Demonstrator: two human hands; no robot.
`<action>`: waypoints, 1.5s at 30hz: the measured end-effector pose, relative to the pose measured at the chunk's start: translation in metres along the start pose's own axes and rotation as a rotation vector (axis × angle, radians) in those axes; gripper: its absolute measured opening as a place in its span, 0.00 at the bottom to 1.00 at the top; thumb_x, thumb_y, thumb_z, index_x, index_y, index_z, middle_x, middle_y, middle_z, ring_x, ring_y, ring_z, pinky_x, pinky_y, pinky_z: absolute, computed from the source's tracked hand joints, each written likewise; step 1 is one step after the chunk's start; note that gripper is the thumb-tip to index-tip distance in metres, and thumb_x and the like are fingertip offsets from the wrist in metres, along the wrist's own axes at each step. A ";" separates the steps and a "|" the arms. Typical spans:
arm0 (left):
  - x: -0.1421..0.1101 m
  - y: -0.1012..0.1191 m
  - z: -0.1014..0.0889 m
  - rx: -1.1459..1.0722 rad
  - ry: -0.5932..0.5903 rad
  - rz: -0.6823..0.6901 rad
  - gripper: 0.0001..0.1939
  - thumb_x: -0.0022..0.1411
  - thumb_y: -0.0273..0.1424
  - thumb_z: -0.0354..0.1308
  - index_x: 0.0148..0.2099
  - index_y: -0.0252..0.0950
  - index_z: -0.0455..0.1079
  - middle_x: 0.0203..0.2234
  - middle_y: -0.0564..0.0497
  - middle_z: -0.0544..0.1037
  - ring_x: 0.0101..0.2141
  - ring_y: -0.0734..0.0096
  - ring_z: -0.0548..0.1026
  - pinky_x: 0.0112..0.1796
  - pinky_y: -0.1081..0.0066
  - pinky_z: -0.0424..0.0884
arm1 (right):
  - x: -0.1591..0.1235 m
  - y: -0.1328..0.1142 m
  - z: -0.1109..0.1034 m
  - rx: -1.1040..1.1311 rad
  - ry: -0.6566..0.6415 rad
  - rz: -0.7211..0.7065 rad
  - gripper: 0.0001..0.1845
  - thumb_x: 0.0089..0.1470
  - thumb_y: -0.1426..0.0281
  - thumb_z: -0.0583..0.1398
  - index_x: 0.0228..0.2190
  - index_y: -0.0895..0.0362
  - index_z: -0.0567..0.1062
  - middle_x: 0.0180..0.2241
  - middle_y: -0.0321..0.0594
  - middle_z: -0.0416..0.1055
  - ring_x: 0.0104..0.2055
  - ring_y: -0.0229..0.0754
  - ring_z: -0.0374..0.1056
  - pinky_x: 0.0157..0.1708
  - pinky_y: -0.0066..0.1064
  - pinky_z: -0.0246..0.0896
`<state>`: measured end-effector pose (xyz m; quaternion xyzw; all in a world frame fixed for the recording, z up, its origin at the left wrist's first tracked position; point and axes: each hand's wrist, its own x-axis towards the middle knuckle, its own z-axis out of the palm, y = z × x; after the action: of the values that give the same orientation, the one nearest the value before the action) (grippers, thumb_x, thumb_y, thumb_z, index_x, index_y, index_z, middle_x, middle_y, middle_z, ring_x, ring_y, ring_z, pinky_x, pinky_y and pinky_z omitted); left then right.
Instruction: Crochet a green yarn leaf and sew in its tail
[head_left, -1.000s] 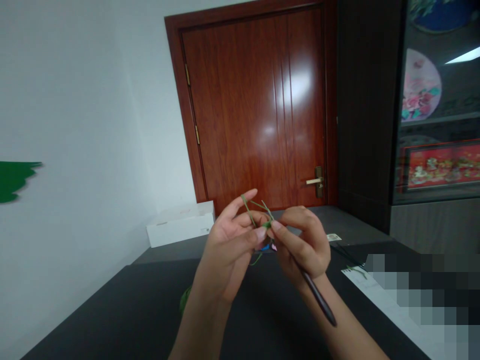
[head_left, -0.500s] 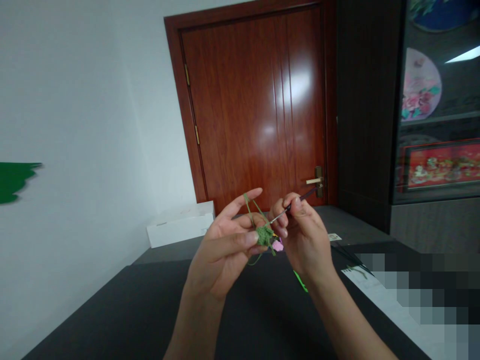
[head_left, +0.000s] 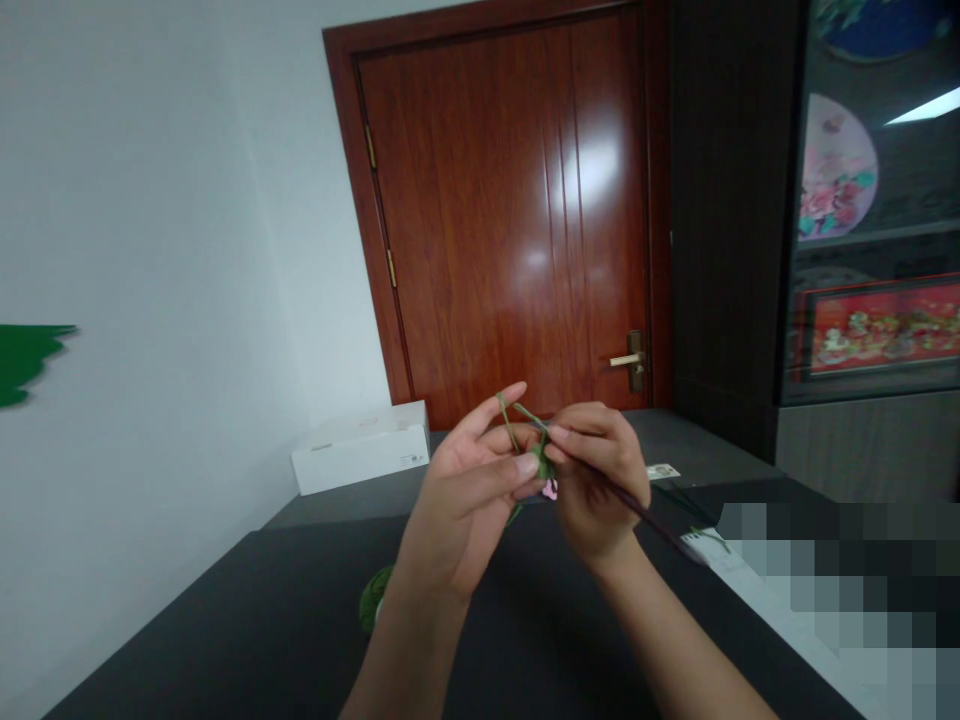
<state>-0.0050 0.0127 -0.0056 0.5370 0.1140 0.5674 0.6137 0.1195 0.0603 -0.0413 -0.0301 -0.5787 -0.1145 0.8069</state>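
From far away, I watch my left hand (head_left: 476, 490) half open: its thumb presses the green crochet piece (head_left: 540, 461) against the fingers, and its index finger is stretched toward one o'clock. Around this finger goes a green yarn strand (head_left: 508, 422), which runs also to the fingertips of my right hand (head_left: 598, 512). The right hand is curled, with thumb and fingers pinching the dark crochet hook (head_left: 660, 524); its handle points toward four o'clock. Its tip is at the piece, but I cannot tell if it is inside a stitch.

Counting from the piece, a small pink object (head_left: 550, 489) shows at five o'clock, a green yarn ball (head_left: 372, 600) at eight, partly behind my left forearm, a white box (head_left: 364, 450) at nine, and a wooden door (head_left: 502, 230) at twelve.
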 end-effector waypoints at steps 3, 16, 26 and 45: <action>0.001 0.003 -0.004 -0.077 -0.046 -0.069 0.38 0.54 0.17 0.66 0.67 0.30 0.63 0.37 0.43 0.77 0.31 0.74 0.72 0.28 0.78 0.67 | 0.003 -0.005 0.004 0.271 0.070 0.319 0.04 0.62 0.72 0.62 0.36 0.50 0.76 0.31 0.35 0.71 0.33 0.40 0.69 0.32 0.34 0.65; -0.003 0.007 0.000 0.106 -0.034 0.069 0.33 0.55 0.19 0.68 0.62 0.33 0.70 0.34 0.48 0.75 0.36 0.69 0.74 0.39 0.70 0.73 | 0.024 -0.014 -0.001 0.788 -0.038 0.949 0.15 0.60 0.63 0.65 0.28 0.54 0.66 0.24 0.29 0.66 0.21 0.31 0.58 0.19 0.23 0.52; -0.006 0.002 0.014 0.210 0.099 0.236 0.35 0.57 0.20 0.67 0.65 0.37 0.67 0.32 0.51 0.75 0.35 0.72 0.72 0.38 0.74 0.71 | 0.015 -0.012 -0.006 -0.124 -0.098 0.037 0.15 0.53 0.80 0.67 0.38 0.48 0.79 0.32 0.35 0.77 0.35 0.44 0.72 0.37 0.39 0.67; -0.008 0.005 0.020 0.025 0.055 -0.023 0.35 0.52 0.19 0.69 0.62 0.30 0.66 0.35 0.46 0.78 0.32 0.74 0.73 0.31 0.77 0.68 | 0.012 -0.015 -0.002 0.042 0.023 0.170 0.09 0.57 0.73 0.65 0.37 0.46 0.80 0.36 0.37 0.80 0.40 0.48 0.78 0.44 0.47 0.72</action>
<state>0.0043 -0.0057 0.0030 0.5278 0.1440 0.5734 0.6099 0.1212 0.0439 -0.0320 -0.0610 -0.5671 -0.0336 0.8207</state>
